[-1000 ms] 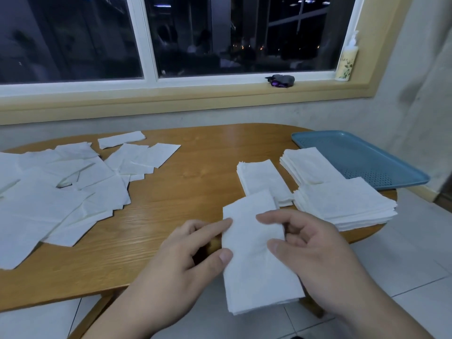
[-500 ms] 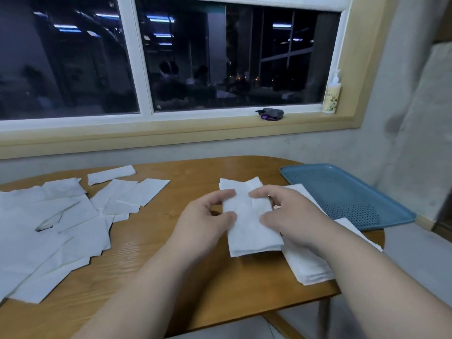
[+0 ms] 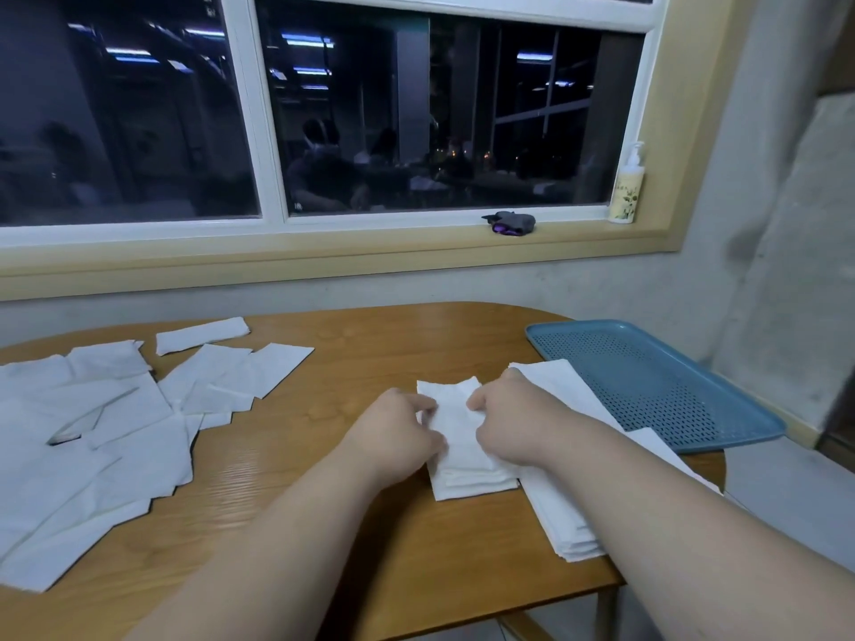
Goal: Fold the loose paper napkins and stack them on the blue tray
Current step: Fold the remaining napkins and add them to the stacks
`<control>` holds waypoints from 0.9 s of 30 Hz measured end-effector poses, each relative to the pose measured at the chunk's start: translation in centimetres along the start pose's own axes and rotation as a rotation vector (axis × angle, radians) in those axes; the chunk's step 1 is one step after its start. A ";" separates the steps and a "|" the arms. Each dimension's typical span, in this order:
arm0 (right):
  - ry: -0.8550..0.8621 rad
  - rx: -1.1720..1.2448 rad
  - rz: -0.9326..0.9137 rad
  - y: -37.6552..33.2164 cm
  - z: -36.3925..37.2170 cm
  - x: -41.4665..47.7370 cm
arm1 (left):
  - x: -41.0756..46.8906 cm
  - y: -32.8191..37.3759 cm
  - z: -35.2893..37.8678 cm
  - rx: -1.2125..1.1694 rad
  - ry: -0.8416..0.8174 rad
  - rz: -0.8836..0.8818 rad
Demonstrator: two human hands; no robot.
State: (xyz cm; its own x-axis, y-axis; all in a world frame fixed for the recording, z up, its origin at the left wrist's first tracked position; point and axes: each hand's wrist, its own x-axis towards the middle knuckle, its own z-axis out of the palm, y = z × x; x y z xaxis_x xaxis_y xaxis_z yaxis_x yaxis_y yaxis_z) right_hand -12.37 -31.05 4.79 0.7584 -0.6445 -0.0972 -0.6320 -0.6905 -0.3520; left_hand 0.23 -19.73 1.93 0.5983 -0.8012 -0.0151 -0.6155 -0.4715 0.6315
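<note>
Pinching the folded napkin (image 3: 455, 421) with curled fingers, left hand (image 3: 398, 432) and right hand (image 3: 513, 423) hold it on a small stack (image 3: 472, 485) near the bench's (image 3: 370, 344) right edge, off the blue tray (image 3: 647, 386); the right forearm could drag the neighbouring pile (image 3: 562, 529) off.

Both hands low over the desk (image 3: 370, 353): left hand (image 3: 398, 427) and right hand (image 3: 509, 423) pinching the side edges of a folded napkin (image 3: 455, 423), set on a small stack (image 3: 467, 485) of the same. Just to the right, partly under the right forearm, a longer stack (image 3: 560, 525), just beside a blue tray (image 3: 647, 386) at the desk's far right corner. Well apart on the left, loose napkins (image 3: 92, 432) spread flat and overlapping. Behind, on the window sill, a pump bottle (image 3: 627, 192) and a small dark bundle (image 3: 511, 223)
</note>
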 end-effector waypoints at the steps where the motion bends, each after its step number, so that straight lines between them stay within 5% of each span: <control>1: 0.027 -0.029 -0.007 -0.1 0.0 -0.1 | -0.2 -0.1 -0.1 -0.008 0.011 -0.008; 8: 0.218 0.069 -0.165 -3.0 1.2 -0.9 | -5.1 -2.0 -2.7 0.020 0.204 0.005; 16: 0.138 0.102 -0.332 -13.1 7.0 0.4 | -13.9 -10.4 -6.8 0.089 0.401 -0.122; 27: 0.131 0.004 -0.288 -22.6 11.8 8.8 | -14.9 -15.9 -9.4 0.052 0.493 -0.150</control>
State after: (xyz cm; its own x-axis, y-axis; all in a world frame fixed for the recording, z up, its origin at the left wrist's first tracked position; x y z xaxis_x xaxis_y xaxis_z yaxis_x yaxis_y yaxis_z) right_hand 10.46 -17.28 0.89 0.8788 -0.4598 0.1277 -0.3934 -0.8496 -0.3514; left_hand 5.94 3.16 -0.55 0.8447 -0.4605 0.2729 -0.5219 -0.5953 0.6109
